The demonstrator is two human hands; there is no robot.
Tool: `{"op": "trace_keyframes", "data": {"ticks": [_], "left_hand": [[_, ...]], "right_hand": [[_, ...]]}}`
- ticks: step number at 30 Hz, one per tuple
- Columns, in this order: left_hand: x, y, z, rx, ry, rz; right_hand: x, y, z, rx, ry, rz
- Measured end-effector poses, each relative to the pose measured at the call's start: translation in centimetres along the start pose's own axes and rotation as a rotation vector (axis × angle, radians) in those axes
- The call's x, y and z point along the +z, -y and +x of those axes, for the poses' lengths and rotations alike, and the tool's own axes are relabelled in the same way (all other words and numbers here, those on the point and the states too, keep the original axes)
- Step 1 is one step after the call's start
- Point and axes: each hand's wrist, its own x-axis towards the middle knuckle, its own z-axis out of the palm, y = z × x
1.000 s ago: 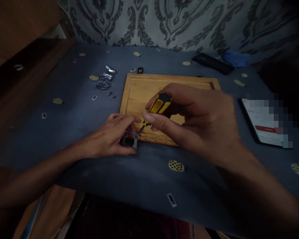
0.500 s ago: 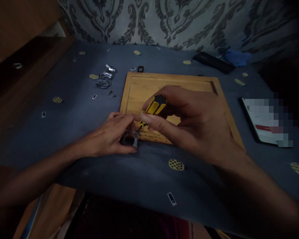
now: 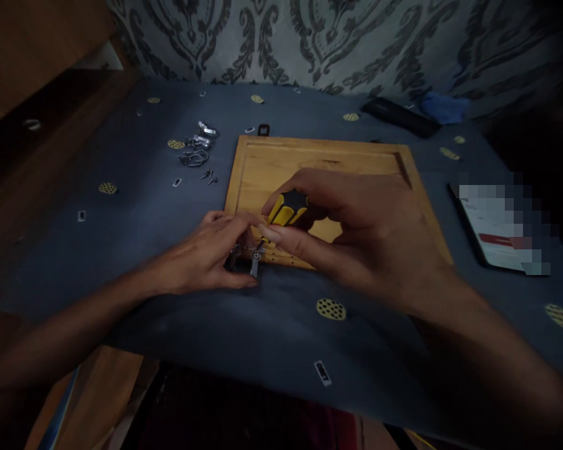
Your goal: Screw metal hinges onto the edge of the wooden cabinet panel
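Note:
My right hand pinches a short yellow-and-black screwdriver between thumb and fingers. The driver is tilted, its tip down at a small silver metal latch-like fitting. That fitting sits at the near left edge of a framed wooden panel, which has a row of small holes along this edge. My left hand is curled round the fitting, thumb below and fingers above, steadying it against the wood. The left fingers hide part of the metal, and my right hand covers much of the panel.
Several silver metal fittings and a few screws lie left of the panel on the dark blue patterned tablecloth. A phone lies at right. At the back are a black case and a blue cloth.
My right hand and the screwdriver have shifted slightly down and left, and the driver's handle has turned and leans more. My left hand stays at the fitting.

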Motion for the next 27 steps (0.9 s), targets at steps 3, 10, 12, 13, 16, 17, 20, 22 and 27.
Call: {"op": "trace_keyframes", "data": {"ticks": [3,10,12,13,16,17,20,22,27], "left_hand": [[0.06,-0.06,0.01,-0.019,0.002,0.007],[-0.16,-0.42,-0.04,-0.065,0.023,-0.024],[-0.24,-0.47,0.00,-0.069,0.029,-0.020],[-0.26,-0.48,0.02,-0.066,0.029,-0.018],[-0.28,-0.50,0.08,-0.046,0.024,-0.023],[-0.29,-0.52,0.09,-0.043,0.026,-0.026],[-0.34,-0.61,0.08,-0.046,0.027,-0.027],[-0.33,-0.60,0.04,-0.051,0.018,-0.013],[0.13,-0.05,-0.11,-0.045,0.005,0.017]], "right_hand": [[-0.06,0.28,-0.05,0.053,-0.030,0.000],[-0.26,0.83,0.03,0.207,-0.106,0.111],[-0.09,0.72,-0.02,0.212,-0.107,0.140],[0.00,0.67,-0.04,0.218,-0.106,0.152],[0.15,0.63,-0.05,0.255,-0.081,0.167],[0.15,0.63,-0.04,0.266,-0.073,0.161],[0.08,0.55,-0.03,0.255,-0.064,0.125],[0.00,0.43,-0.04,0.225,-0.052,0.093],[-0.14,0.28,-0.04,0.140,-0.013,0.015]]}}
